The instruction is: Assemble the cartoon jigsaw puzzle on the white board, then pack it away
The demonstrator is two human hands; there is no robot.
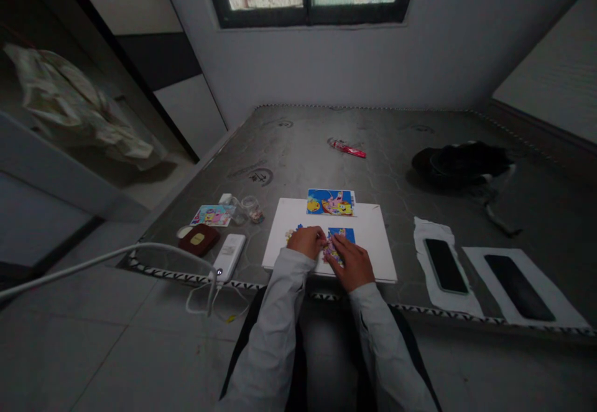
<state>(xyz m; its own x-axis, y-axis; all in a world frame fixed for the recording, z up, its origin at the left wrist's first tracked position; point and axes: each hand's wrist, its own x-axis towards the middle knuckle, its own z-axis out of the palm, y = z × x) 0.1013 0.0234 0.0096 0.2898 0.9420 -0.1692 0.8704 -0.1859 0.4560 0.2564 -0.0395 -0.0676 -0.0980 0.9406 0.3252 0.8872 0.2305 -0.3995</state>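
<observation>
A partly joined jigsaw puzzle [342,234] in blue, pink and purple lies on a white board [373,238]. My left hand [305,242] is at its left edge, thumb and fingertips pinched together on what looks like a small pinkish puzzle piece, mostly covered by the fingers. My right hand [353,264] rests over the puzzle's lower right part, fingers stretched out and touching its surface. Loose puzzle pieces [289,234] lie just left of my left hand, partly hidden by it. Above the puzzle, a cartoon picture card [331,203] overlaps the board's far edge.
To the left are a clear jar [252,208], another picture card [214,215], a brown case [199,239] and a white power bank [229,257] with cables. A red packet [347,148] lies farther back. Rightward are two phones [446,266] on white sheets and a dark bag [461,163].
</observation>
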